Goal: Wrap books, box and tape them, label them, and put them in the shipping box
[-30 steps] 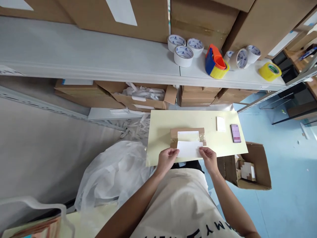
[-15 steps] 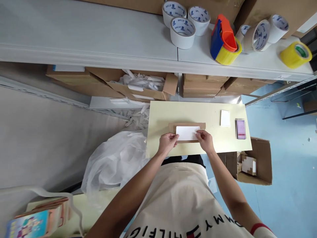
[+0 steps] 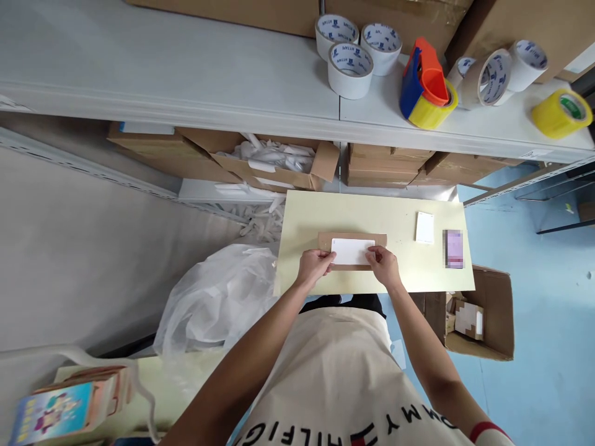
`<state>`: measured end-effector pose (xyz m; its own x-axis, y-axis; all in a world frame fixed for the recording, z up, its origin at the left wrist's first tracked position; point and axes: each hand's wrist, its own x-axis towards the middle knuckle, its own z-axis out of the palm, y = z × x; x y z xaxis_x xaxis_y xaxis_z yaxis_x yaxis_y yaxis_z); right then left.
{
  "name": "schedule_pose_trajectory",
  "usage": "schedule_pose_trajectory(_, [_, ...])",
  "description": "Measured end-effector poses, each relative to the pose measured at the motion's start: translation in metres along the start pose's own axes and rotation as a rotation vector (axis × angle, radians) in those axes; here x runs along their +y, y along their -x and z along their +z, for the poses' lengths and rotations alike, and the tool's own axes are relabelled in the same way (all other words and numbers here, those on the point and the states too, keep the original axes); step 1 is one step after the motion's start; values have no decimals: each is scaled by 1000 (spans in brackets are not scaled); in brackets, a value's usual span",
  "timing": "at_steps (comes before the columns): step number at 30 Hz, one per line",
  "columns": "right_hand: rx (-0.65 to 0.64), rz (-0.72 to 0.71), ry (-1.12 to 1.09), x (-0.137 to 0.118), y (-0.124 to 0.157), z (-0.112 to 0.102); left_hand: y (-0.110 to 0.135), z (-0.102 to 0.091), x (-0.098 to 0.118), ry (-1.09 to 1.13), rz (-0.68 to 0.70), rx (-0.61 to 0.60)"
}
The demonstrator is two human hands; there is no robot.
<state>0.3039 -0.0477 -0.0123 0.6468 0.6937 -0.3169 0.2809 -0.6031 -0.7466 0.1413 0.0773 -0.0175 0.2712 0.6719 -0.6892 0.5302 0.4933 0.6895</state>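
A flat white rectangular label [image 3: 352, 251] lies over a brown cardboard piece [image 3: 382, 240] on the pale yellow table [image 3: 325, 210]. At the label's left end, my left hand [image 3: 315, 266] is closed, thumb and fingers pinching the lower corner. My right hand [image 3: 383, 265] pinches its right end in the same way. Brown cardboard shows on every side of the label. Farther right on the table are a stack of white labels [image 3: 424, 227] and a blurred purple item [image 3: 453, 249].
Tape rolls [image 3: 350, 71] and a red-blue tape dispenser [image 3: 423, 83] stand on the shelf [image 3: 209, 68] ahead. Below is an open carton of white pieces [image 3: 279, 155]. A clear plastic bag [image 3: 218, 297] lies left; a cardboard box [image 3: 495, 316] sits on the floor right.
The view has tilted slightly, so the shelf and table sit a little lower. Both hands keep their grip on the label, which has barely moved over the cardboard.
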Motion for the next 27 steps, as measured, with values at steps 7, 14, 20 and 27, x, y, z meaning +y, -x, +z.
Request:
schedule_pose_trajectory(7, [-57, -20, 235, -12, -1, -4, -2, -5, 11, -388, 93, -27])
schedule_pose_trajectory(14, [-28, 4, 407, -7, 12, -17, 3, -23, 13, -742, 232, 63])
schedule_pose_trajectory(20, [113, -363, 552, 2, 17, -14, 8, -23, 8, -814, 733, 127])
schedule_pose_trajectory(27, [-127, -481, 817, -1, 10, 12, -11, -9, 0, -1126, 1106, -148])
